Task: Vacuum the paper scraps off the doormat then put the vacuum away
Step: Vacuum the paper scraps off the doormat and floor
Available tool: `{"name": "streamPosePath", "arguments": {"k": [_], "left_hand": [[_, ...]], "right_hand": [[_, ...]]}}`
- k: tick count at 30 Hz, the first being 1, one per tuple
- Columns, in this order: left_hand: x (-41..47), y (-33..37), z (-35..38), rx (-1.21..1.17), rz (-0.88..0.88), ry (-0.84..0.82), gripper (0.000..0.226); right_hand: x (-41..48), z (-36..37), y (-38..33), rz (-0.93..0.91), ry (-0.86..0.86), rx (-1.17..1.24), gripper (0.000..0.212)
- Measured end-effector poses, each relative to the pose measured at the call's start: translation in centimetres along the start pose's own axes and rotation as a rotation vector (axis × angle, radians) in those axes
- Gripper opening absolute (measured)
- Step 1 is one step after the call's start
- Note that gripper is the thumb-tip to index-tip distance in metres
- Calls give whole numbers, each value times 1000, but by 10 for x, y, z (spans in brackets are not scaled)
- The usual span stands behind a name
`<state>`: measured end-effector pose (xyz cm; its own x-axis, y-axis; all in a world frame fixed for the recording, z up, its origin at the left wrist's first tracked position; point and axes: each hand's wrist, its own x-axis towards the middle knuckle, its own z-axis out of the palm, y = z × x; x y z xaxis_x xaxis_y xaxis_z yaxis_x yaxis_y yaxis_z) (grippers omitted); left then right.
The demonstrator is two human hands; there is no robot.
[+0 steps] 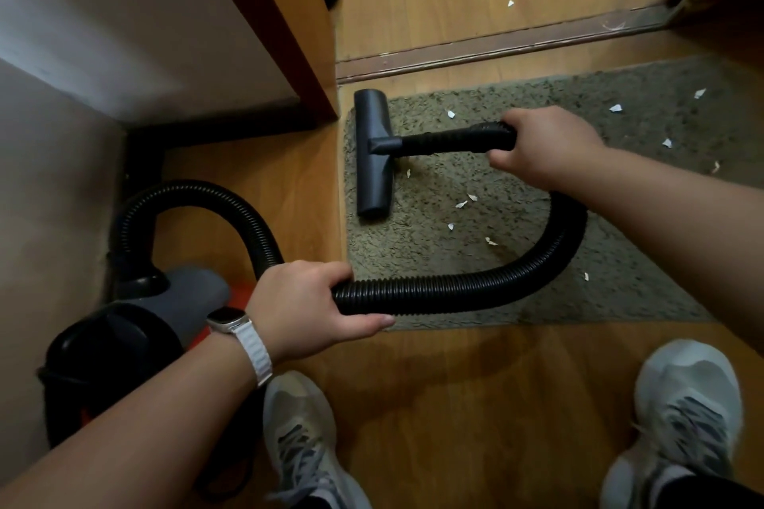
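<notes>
head cam | looks steeply down, close | over doormat, wood floor

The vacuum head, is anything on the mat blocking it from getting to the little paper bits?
Nothing visible does. The vacuum head sits on the doormat's left edge, and only bare mat lies between it and the nearest paper scraps. The hose curves behind them.

We find the doormat crossed by the looping hose. A door frame bounds the left; the vacuum body apparently fills the corner. Floor nearer our shoes lies open.
</notes>
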<state>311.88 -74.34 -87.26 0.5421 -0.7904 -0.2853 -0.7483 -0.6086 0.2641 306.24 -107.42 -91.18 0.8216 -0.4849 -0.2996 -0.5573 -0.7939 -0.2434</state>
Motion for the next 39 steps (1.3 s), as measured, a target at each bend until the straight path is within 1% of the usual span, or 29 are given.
{"name": "streamPosePath", "arguments": {"k": [3, 6, 9, 14, 17, 21, 26, 30, 32, 36, 39], "left_hand": [[5, 4, -1, -23, 3, 20, 76], [12, 11, -1, -21, -9, 14, 72], [13, 14, 0, -19, -7, 8, 72], [8, 8, -1, -3, -8, -17, 76], [7, 7, 1, 3, -6, -38, 75], [11, 11, 2, -2, -10, -39, 73], [16, 15, 2, -13, -20, -44, 74], [16, 11, 4, -12, -16, -37, 72], [14, 8, 5, -16, -19, -27, 71], [11, 7, 8, 15, -3, -60, 72], [8, 6, 12, 17, 10, -70, 72]], "right_hand": [[-16, -2, 28, 89, 28, 17, 28], [-28, -6, 51, 129, 52, 42, 29], [-27, -6, 52, 128, 37, 55, 28], [-17, 1, 29, 68, -2, 59, 22], [-18, 4, 27, 49, -1, 35, 23], [-27, 1, 47, 95, 5, 29, 24], [-30, -1, 67, 160, 63, 64, 25], [-16, 5, 54, 161, 87, 94, 29], [-8, 6, 39, 140, 73, 108, 27], [8, 6, 5, 81, 40, 145, 21], [16, 6, -13, 45, 7, 125, 21]]}}
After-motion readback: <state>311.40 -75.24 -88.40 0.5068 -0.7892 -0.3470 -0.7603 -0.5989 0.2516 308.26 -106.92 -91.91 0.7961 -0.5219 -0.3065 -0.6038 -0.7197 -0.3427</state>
